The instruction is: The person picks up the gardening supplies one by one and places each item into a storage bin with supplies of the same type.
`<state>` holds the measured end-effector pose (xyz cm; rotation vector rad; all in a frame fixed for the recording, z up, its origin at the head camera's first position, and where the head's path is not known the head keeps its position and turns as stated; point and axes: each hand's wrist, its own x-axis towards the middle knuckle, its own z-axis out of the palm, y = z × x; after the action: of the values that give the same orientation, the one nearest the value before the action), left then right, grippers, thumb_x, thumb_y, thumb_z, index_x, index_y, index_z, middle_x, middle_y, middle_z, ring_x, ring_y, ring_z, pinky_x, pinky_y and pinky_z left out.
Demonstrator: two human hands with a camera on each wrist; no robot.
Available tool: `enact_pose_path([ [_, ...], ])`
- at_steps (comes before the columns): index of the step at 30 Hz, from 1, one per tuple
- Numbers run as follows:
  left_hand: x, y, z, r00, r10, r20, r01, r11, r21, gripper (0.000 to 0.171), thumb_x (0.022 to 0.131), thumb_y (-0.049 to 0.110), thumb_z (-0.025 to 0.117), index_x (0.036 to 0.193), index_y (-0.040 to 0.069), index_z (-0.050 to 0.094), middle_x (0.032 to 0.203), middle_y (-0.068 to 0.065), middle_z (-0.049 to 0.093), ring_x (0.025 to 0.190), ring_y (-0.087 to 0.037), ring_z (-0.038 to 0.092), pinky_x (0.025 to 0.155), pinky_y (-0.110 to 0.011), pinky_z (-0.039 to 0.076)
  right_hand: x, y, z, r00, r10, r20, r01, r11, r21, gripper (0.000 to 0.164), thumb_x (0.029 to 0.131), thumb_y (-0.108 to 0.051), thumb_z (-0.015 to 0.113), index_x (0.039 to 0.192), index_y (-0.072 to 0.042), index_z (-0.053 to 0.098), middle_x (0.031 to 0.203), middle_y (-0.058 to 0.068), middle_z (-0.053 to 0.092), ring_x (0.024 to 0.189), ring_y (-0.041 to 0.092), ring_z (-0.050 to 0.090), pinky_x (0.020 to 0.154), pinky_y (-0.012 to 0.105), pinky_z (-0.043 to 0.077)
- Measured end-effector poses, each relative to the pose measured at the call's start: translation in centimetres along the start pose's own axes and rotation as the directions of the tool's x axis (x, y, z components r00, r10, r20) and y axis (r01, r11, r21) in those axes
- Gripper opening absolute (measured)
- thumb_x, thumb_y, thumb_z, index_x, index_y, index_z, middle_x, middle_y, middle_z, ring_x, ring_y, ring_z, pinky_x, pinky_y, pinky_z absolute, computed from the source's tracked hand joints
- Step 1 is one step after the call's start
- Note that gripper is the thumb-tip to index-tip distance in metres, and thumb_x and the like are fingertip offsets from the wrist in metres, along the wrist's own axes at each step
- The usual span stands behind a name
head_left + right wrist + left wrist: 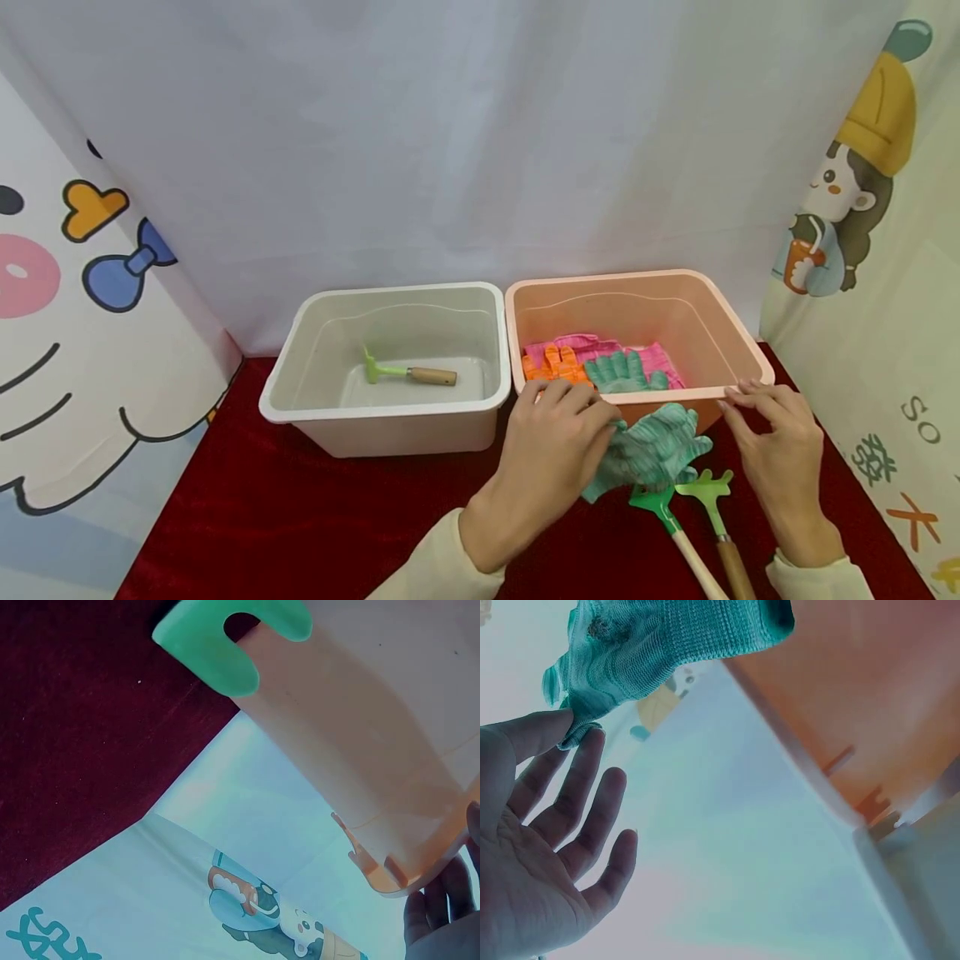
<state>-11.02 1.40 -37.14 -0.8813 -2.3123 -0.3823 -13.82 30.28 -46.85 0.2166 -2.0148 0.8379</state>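
Head view first: the left hand (551, 437) pinches a teal glove (656, 446), which hangs just in front of the peach bin (615, 304), above the heads of two garden tools. In the left wrist view the thumb and the nearest fingers grip a narrow tip of that glove, while the ring and little fingers spread away from it; the ribbed cuff is at the far end, up by the top edge. The right hand (783, 446) holds the bin's front rim close to its right corner, fingertips over the edge and thumb underneath. Inside this bin lie pink gloves (660, 362), an orange glove (558, 362) at the left, and a second teal glove (626, 372) with its fingers pointing up the picture. Close beside it on the left stands a grey bin (397, 433), with a small light-green rake (431, 376) lying on its floor, wooden handle to the right. The two tools lie on the dark red cloth (300, 517) between the hands: a darker green tool (663, 510) with a pale handle, its head partly covered by the hanging glove, and a light-green fork (708, 492) with a brown wooden one. A notched green tool head (202, 652) shows in the right wrist view (which of the two it belongs to, I cannot tell). A pale curtain (450, 150) hangs behind, between cartoon-printed side panels (900, 333).
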Motion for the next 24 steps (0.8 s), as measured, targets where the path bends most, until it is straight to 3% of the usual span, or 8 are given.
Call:
enact_pose_path([
  [3, 0.8, -0.2, -0.4, 1.000, 0.002, -0.030, -0.002, 1.000, -0.005, 0.006, 0.092, 0.024, 0.084, 0.094, 0.028, 0.080, 0.090, 0.012, 0.072, 0.090, -0.012, 0.067, 0.083, -0.031, 0.051, 0.0, 0.0, -0.1, 1.000, 0.001, 0.008, -0.001, 1.000, 0.016, 0.041, 0.097, -0.029, 0.079, 0.094, 0.012, 0.078, 0.099, 0.029, 0.073, 0.111, -0.002, 0.056, 0.102, 0.007, 0.036],
  [4, 1.0, -0.3, -0.6, 0.999, 0.003, -0.041, -0.003, 1.000, -0.007, 0.006, 0.091, 0.024, 0.084, 0.094, 0.028, 0.080, 0.090, 0.012, 0.072, 0.090, -0.012, 0.067, 0.083, -0.031, 0.051, 0.0, 0.0, -0.1, 1.000, 0.001, 0.008, -0.001, 1.000, 0.018, 0.041, 0.097, -0.029, 0.079, 0.094, 0.012, 0.078, 0.099, 0.029, 0.073, 0.112, -0.004, 0.055, 0.102, 0.007, 0.036],
  [6, 1.5, -0.5, -0.8, 0.998, 0.004, -0.061, -0.005, 1.000, -0.015, 0.006, 0.091, 0.023, 0.084, 0.094, 0.027, 0.080, 0.090, 0.012, 0.072, 0.089, -0.012, 0.066, 0.082, -0.032, 0.051, 0.0, -0.1, -0.2, 1.000, 0.007, 0.024, -0.007, 1.000, 0.006, 0.031, 0.095, -0.019, 0.081, 0.096, 0.012, 0.078, 0.100, 0.030, 0.072, 0.111, -0.003, 0.057, 0.103, 0.007, 0.035],
  [8, 2.0, -0.8, -1.0, 0.997, 0.003, -0.080, -0.005, 1.000, -0.026, 0.007, 0.091, 0.021, 0.085, 0.094, 0.026, 0.081, 0.091, 0.011, 0.074, 0.089, -0.012, 0.067, 0.083, -0.032, 0.051, 0.0, -0.2, -0.2, 0.999, 0.008, 0.036, -0.008, 1.000, -0.012, 0.018, 0.084, 0.003, 0.086, 0.097, 0.012, 0.078, 0.100, 0.030, 0.073, 0.105, 0.010, 0.062, 0.103, 0.006, 0.034],
  [10, 2.4, -1.0, -1.2, 0.996, -0.002, -0.095, -0.001, 0.999, -0.034, 0.009, 0.090, 0.020, 0.086, 0.095, 0.025, 0.081, 0.092, 0.010, 0.074, 0.089, -0.013, 0.068, 0.084, -0.033, 0.052, 0.1, -0.3, -0.2, 0.999, 0.002, 0.042, -0.001, 1.000, -0.026, 0.032, 0.067, 0.021, 0.089, 0.096, 0.013, 0.078, 0.100, 0.030, 0.073, 0.100, 0.028, 0.064, 0.102, 0.005, 0.033],
  [12, 2.6, -1.2, -1.3, 0.995, -0.011, -0.104, 0.006, 0.999, -0.046, 0.010, 0.089, 0.019, 0.086, 0.095, 0.024, 0.081, 0.092, 0.010, 0.075, 0.088, -0.013, 0.068, 0.084, -0.033, 0.051, 0.2, -0.4, -0.2, 0.999, -0.008, 0.045, 0.010, 0.999, -0.034, 0.038, 0.061, 0.024, 0.090, 0.095, 0.013, 0.078, 0.098, 0.030, 0.073, 0.095, 0.042, 0.060, 0.101, 0.004, 0.032],
  [24, 4.3, -2.4, -2.0, 0.987, -0.052, -0.152, 0.039, 0.995, -0.087, 0.014, 0.086, 0.016, 0.089, 0.095, 0.022, 0.081, 0.090, 0.010, 0.073, 0.086, -0.013, 0.066, 0.083, -0.032, 0.051, 0.4, -0.7, -0.8, 0.996, -0.024, 0.081, 0.028, 0.998, -0.055, 0.031, 0.066, 0.019, 0.090, 0.093, 0.013, 0.077, 0.097, 0.029, 0.072, 0.098, 0.048, 0.062, 0.103, 0.003, 0.029],
])
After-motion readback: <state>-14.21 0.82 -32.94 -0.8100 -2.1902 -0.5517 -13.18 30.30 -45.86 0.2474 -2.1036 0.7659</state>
